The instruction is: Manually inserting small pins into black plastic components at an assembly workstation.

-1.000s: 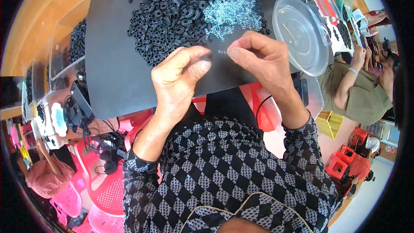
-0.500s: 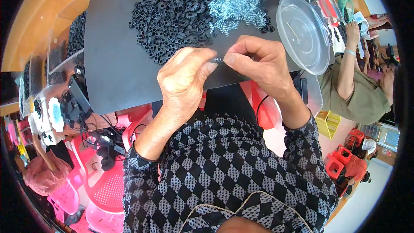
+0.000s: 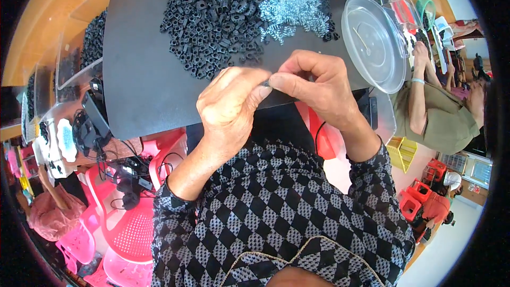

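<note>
My left hand (image 3: 228,98) is closed in a pinch on a small black plastic part (image 3: 266,83), of which only a sliver shows between the fingertips. Against its right end press the thumb and forefinger of my right hand (image 3: 316,85), pinched together. The small metal spring seen there a moment earlier is now hidden by the fingertips. Both hands meet just above the near edge of the dark table (image 3: 138,90). Beyond them lies a big heap of black plastic parts (image 3: 207,26), with a pile of silvery springs (image 3: 295,13) at its right side.
A round clear plastic lid (image 3: 372,48) lies at the table's right edge. Bins of black parts (image 3: 94,40) stand to the left, by cables and a pink chair (image 3: 133,234). A co-worker in an olive top (image 3: 446,111) sits to the right; another person (image 3: 56,207) is at far left.
My hands have come closer together. The spring that showed between them is no longer visible, and my right fingertips have moved left against the black part.
</note>
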Demonstrator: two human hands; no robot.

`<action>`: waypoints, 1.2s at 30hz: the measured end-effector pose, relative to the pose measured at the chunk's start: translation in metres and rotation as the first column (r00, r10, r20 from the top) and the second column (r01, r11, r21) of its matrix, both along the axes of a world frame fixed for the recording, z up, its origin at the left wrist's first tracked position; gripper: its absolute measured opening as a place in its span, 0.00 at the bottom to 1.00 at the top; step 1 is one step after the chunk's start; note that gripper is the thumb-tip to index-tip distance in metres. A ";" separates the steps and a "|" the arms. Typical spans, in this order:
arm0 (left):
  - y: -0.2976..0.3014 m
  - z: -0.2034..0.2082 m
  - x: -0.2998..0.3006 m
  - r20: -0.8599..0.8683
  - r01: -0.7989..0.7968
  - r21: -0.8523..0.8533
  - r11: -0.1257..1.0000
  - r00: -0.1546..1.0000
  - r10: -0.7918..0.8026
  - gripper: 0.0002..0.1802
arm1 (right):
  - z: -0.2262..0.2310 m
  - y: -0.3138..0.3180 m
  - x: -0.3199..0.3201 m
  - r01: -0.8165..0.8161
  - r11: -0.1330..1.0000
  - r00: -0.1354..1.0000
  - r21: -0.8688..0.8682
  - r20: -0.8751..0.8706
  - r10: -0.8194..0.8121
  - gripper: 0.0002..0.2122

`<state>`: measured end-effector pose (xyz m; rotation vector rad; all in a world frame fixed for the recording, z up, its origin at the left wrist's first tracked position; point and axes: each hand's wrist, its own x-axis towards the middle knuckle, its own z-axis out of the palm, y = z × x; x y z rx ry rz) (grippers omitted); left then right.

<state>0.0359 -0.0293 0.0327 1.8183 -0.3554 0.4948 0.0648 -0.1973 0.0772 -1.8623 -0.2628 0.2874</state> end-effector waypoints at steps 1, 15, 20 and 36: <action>0.000 0.000 -0.002 0.002 0.008 -0.010 1.000 1.000 -0.008 0.10 | -0.002 -0.001 -0.001 -0.004 1.000 1.000 0.027 -0.009 0.004 0.09; 0.016 -0.008 -0.027 -0.307 -0.027 -0.345 0.938 0.948 -0.085 0.11 | -0.030 -0.008 0.014 0.176 0.975 0.958 -0.139 0.250 -0.138 0.06; 0.019 -0.013 -0.029 -0.278 -0.063 -0.340 0.939 0.960 -0.037 0.11 | -0.033 0.006 0.019 0.163 0.964 0.912 -0.208 0.406 -0.067 0.06; 0.015 -0.011 -0.022 -0.122 -0.010 -0.106 0.994 0.992 -0.003 0.10 | -0.038 -0.002 0.039 0.310 0.862 0.631 -0.400 0.765 0.128 0.06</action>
